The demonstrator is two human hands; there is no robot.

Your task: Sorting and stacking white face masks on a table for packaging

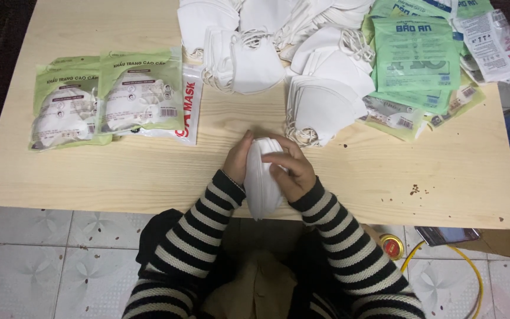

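White mask stack (262, 177) pinched edgewise between left hand (238, 159) and right hand (290, 171); loosened fingers risk stack fanning, slipping off table edge (149, 208).

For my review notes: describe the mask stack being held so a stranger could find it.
On the pale wooden table, look at the near edge, centre. Between the left hand and right hand stands a small stack of white masks, upright on edge; the others lie flat farther back.
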